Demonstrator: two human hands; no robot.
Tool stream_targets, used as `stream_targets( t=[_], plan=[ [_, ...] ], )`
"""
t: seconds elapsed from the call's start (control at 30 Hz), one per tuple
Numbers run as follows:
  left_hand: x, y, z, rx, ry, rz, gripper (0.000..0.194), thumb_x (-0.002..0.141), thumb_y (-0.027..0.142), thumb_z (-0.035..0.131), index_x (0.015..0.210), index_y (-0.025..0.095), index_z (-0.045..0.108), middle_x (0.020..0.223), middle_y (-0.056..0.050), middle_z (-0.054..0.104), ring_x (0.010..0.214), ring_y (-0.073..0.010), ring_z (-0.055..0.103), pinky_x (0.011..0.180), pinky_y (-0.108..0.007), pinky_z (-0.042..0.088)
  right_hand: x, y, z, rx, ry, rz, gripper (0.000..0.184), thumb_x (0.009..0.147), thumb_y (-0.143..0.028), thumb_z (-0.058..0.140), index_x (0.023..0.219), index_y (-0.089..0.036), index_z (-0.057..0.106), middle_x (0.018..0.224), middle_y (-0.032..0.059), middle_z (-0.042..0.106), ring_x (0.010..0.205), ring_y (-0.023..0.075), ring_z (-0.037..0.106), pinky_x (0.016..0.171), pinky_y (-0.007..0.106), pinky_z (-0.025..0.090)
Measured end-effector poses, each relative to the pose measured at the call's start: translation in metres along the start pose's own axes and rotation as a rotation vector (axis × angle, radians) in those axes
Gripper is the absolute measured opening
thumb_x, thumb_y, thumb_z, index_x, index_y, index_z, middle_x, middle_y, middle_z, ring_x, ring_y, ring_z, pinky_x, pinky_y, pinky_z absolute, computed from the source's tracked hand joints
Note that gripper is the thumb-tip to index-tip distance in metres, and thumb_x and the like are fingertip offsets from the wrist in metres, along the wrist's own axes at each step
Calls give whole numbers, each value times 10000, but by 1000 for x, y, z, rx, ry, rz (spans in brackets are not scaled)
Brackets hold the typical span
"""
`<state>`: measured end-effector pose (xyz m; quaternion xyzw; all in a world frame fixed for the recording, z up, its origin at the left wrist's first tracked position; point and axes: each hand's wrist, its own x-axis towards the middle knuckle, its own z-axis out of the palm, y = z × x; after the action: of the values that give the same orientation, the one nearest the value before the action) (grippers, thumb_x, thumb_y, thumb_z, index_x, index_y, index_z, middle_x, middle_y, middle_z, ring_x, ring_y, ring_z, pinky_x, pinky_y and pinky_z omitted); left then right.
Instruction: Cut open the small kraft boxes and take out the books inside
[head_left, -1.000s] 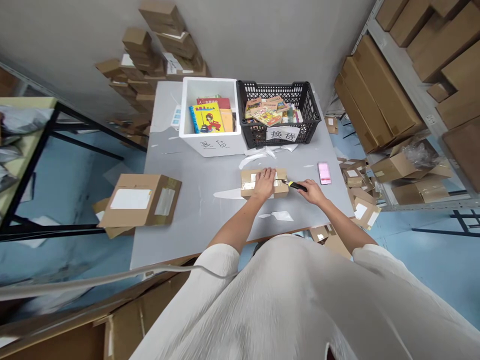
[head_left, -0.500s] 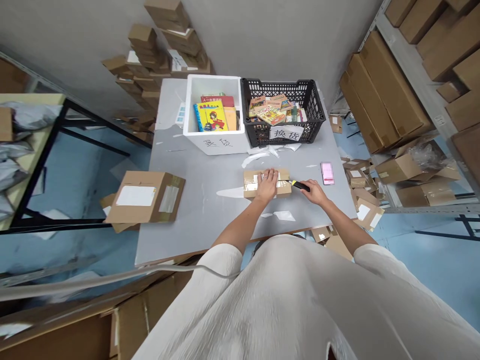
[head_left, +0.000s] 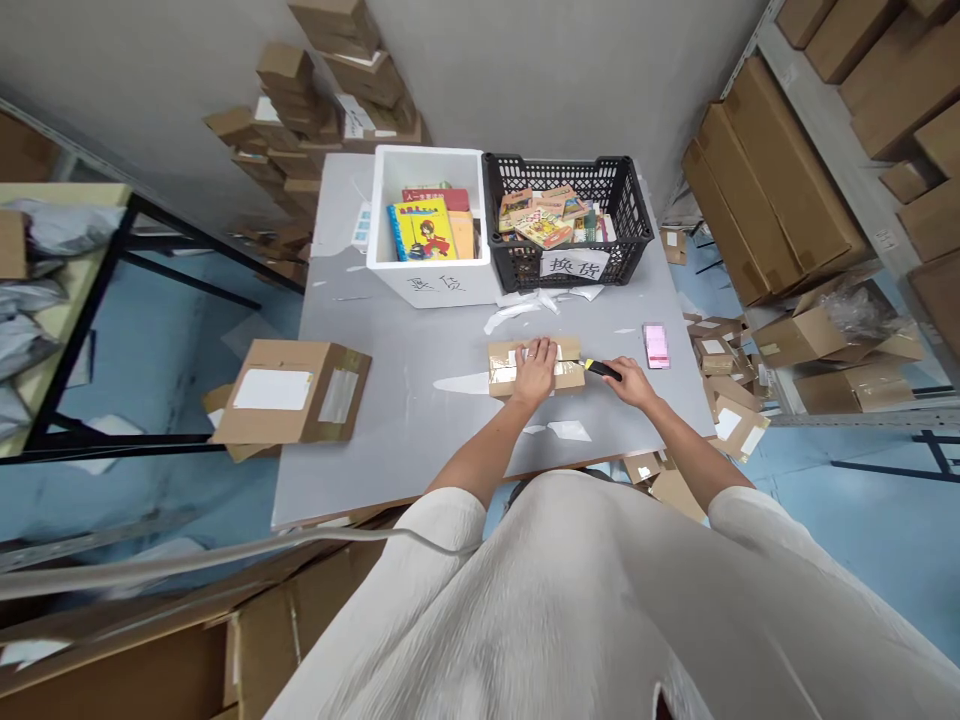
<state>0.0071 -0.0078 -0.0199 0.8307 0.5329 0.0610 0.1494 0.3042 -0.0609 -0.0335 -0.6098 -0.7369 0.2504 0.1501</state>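
Note:
A small taped cardboard box (head_left: 501, 375) lies on the grey table (head_left: 405, 400) in front of me. My left hand (head_left: 535, 368) rests on top of it with the fingers stretched out, pressing on the tape and a white label. To the right of the box, my right hand (head_left: 631, 381) is wrapped round a black and yellow utility knife (head_left: 602, 370). Its tip points left at the right end of the box. The blade itself is too small to make out clearly.
Behind the box stand a white foam box (head_left: 435, 290) with books and a black crate (head_left: 566, 268) with small books. A phone (head_left: 655, 346) lies at right, a larger carton (head_left: 281, 395) at left. Paper scraps (head_left: 569, 430) lie about. Cartons (head_left: 776, 180) fill the right-hand shelf.
My right hand and the knife have shifted very slightly to the right. My left hand stays on the box.

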Motion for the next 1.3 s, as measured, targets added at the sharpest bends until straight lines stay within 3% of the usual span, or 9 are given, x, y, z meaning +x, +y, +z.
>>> stream_targets(
  t=[0.17, 0.3, 0.47, 0.63, 0.73, 0.87, 1.1, 1.2, 1.3],
  plan=[
    [-2, 0, 0, -6, 3, -4, 785, 995, 182, 474, 1777, 223, 410, 1828, -190, 446, 1714, -368, 375, 1374, -675, 219, 2, 22, -30, -60, 152, 108, 598, 1124, -581, 492, 1530, -209, 726, 1331, 204, 714, 1224, 409, 601, 1089, 547, 518],
    [-1, 3, -3, -15, 10, -23, 708, 1054, 222, 396, 1761, 194, 429, 1834, -186, 435, 1723, -353, 365, 1382, -645, 231, 12, 19, -34, -19, 138, 61, 617, 1096, -626, 543, 1526, -221, 720, 1336, 190, 719, 1242, 418, 598, 1113, 565, 513],
    [-5, 2, -9, -51, -13, -51, 681, 1084, 291, 375, 1752, 164, 418, 1856, -178, 395, 1746, -314, 325, 1410, -590, 224, 28, 1, -18, 22, 99, 90, 699, 1101, -701, 507, 1539, -189, 693, 1367, 204, 697, 1283, 415, 587, 1135, 554, 510],
    [-40, -18, -13, -96, -29, -78, 703, 1074, 476, 547, 1724, 224, 457, 1877, -184, 344, 1750, -371, 291, 1404, -628, 218, 59, -19, -11, 60, 72, 26, 647, 1087, -661, 536, 1490, -190, 722, 1410, 199, 716, 1342, 409, 604, 1186, 554, 500],
    [-63, -32, -15, -116, -11, -67, 698, 1030, 479, 673, 1674, 263, 511, 1849, -184, 389, 1715, -395, 336, 1387, -620, 244, 86, -43, -4, 63, 33, -48, 593, 1067, -600, 556, 1475, -206, 730, 1526, 184, 702, 1421, 402, 601, 1213, 561, 491],
    [-76, -41, -20, -108, 21, -111, 539, 1039, 398, 697, 1556, 272, 609, 1659, -194, 575, 1563, -398, 500, 1306, -587, 350, 110, -80, 8, -29, -94, -89, 527, 1058, -506, 575, 1462, -206, 733, 1646, 177, 646, 1531, 413, 543, 1254, 596, 430],
    [-68, -47, -21, -148, -53, -250, 269, 1096, 333, 584, 1338, 255, 672, 1228, -138, 777, 1170, -352, 727, 1044, -474, 526, 98, -101, 4, -137, -135, -28, 501, 1088, -470, 529, 1447, -176, 717, 1533, 217, 708, 1402, 435, 597, 1163, 595, 460],
    [-62, -48, -18, -217, -58, -333, 264, 1117, 290, 508, 1340, 267, 648, 1210, -111, 798, 1099, -328, 759, 944, -436, 558, 90, -98, -1, -110, -125, 18, 515, 1092, -491, 516, 1449, -172, 706, 1517, 213, 721, 1373, 442, 601, 1162, 600, 459],
    [-51, -47, -14, -285, 4, -377, 286, 1109, 285, 515, 1372, 278, 626, 1308, -111, 781, 1190, -328, 752, 963, -435, 580, 82, -94, -3, -63, -133, 81, 515, 1088, -506, 517, 1441, -176, 694, 1454, 197, 760, 1338, 425, 634, 1173, 582, 465]
  ],
)
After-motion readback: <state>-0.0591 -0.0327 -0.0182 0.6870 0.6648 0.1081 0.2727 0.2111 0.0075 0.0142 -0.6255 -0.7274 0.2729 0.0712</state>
